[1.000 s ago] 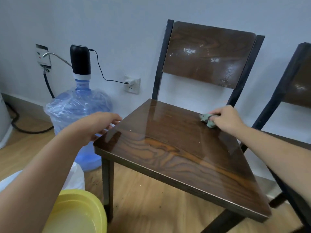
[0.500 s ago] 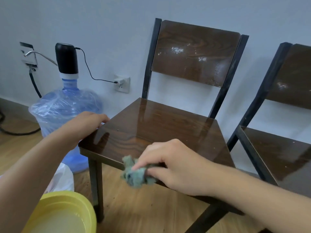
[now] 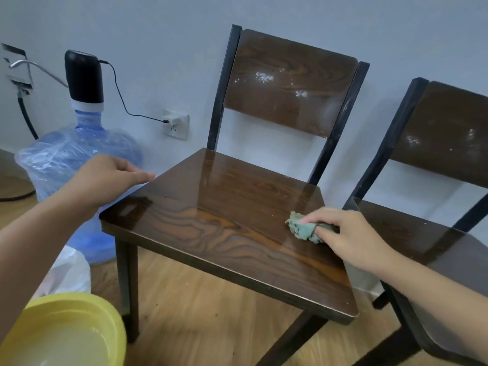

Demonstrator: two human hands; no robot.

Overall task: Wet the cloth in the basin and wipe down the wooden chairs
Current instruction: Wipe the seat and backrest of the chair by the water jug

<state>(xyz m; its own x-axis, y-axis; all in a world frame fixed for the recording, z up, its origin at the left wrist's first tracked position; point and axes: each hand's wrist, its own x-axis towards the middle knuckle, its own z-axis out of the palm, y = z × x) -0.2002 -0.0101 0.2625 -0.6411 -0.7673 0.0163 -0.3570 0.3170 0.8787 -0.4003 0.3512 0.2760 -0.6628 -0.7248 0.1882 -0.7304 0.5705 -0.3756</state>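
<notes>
A dark wooden chair (image 3: 211,223) with a black metal frame stands in front of me, its seat glossy and wet. My right hand (image 3: 348,236) presses a crumpled green cloth (image 3: 303,229) onto the right side of the seat. Off the seat's left edge hovers my left hand (image 3: 105,178), fingers loosely extended and holding nothing. A second wooden chair (image 3: 435,247) stands to the right. The yellow basin (image 3: 111,313) with cloudy water sits on the floor at bottom left.
A blue water jug (image 3: 66,159) with a black pump (image 3: 84,77) stands left of the chair, its cable plugged into a wall socket (image 3: 175,124). A white plastic bag (image 3: 71,273) lies beside the basin. The floor is wooden.
My right hand swept the cloth from the seat's back right down past the front edge, then returned it to the seat's right side. My left hand lifted off the seat's left edge.
</notes>
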